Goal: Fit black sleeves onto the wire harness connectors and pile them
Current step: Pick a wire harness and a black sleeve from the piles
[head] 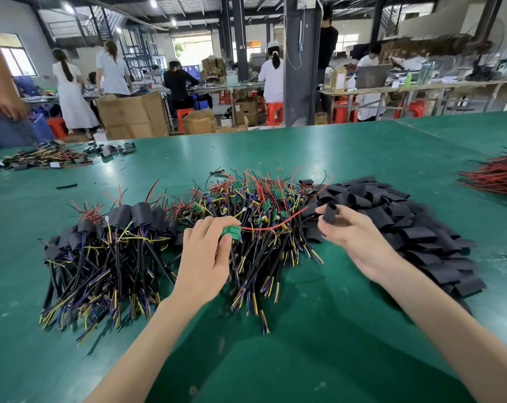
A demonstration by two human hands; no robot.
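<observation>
My left hand (pixel 207 251) pinches a small green circuit board (pixel 230 231) of one wire harness; its red wire (pixel 275 226) runs right toward my other hand. My right hand (pixel 354 234) holds one black sleeve (pixel 330 213) upright between thumb and fingers, a short way right of the board. Behind the hands lies a heap of unsleeved harnesses (pixel 261 205) with green boards and red wires. To the left lies a pile of harnesses with black sleeves fitted (pixel 124 219). On the right spreads a pile of loose black sleeves (pixel 415 228).
The green table (pixel 246 344) runs wide around the piles. A bundle of red and black wires (pixel 496 175) lies at the right edge, and more harness parts (pixel 51 157) at the far left. A lone black sleeve (pixel 67 186) lies apart. Several people work at benches beyond.
</observation>
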